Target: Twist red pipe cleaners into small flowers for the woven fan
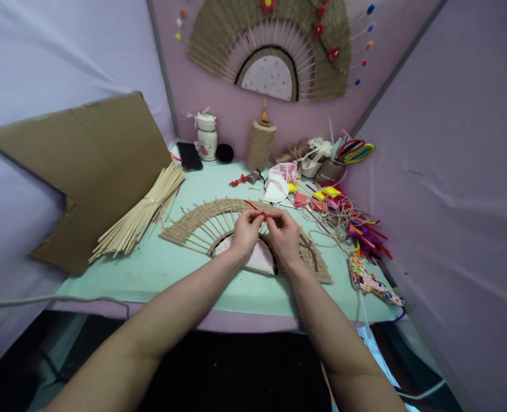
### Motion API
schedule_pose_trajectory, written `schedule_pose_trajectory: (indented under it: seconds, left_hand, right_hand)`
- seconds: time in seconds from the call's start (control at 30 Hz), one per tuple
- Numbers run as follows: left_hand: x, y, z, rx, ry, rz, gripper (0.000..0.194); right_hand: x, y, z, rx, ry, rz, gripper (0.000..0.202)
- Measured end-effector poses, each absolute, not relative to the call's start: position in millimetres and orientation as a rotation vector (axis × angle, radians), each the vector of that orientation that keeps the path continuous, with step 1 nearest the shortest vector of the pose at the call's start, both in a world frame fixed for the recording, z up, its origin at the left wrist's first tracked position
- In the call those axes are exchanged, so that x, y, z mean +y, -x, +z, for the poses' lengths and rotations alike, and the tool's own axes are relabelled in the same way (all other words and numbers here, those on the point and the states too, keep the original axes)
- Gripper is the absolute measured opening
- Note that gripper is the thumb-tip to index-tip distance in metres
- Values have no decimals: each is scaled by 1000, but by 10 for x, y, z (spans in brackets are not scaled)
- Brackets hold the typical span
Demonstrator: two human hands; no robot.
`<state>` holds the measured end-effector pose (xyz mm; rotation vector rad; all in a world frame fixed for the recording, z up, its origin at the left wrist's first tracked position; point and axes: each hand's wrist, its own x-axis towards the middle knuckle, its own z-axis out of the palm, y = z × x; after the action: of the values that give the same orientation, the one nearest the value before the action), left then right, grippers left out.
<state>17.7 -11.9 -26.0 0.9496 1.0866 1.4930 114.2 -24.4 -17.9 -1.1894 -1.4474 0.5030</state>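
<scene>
Both hands meet in front of me above a woven fan made of twine and thin sticks, lying on the table. My left hand pinches a red pipe cleaner, whose free end sticks up to the left. My right hand pinches the same red piece from the other side, the fingertips nearly touching. Between them the red piece is bunched, its exact shape too small to make out. Below the hands shows the fan's white spotted half-round centre, partly hidden by them.
A bundle of sticks and a cardboard sheet lie left. A phone, a bottle and a twine spool stand behind. Pipe cleaners and a patterned glue gun lie right. A finished fan hangs above.
</scene>
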Motion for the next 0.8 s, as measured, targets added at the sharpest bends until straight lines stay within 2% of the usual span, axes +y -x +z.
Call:
schedule_pose_trajectory:
  seconds: [0.33, 0.8]
  left_hand:
    - [-94, -110, -272, 1273, -1074, 1529, 6]
    - [-141, -92, -247, 1285, -1309, 1534, 6]
  right_hand:
    - [-171, -1245, -196, -1536, 1197, 676, 20]
    - [-177, -1286, -167, -1535, 1233, 669, 24]
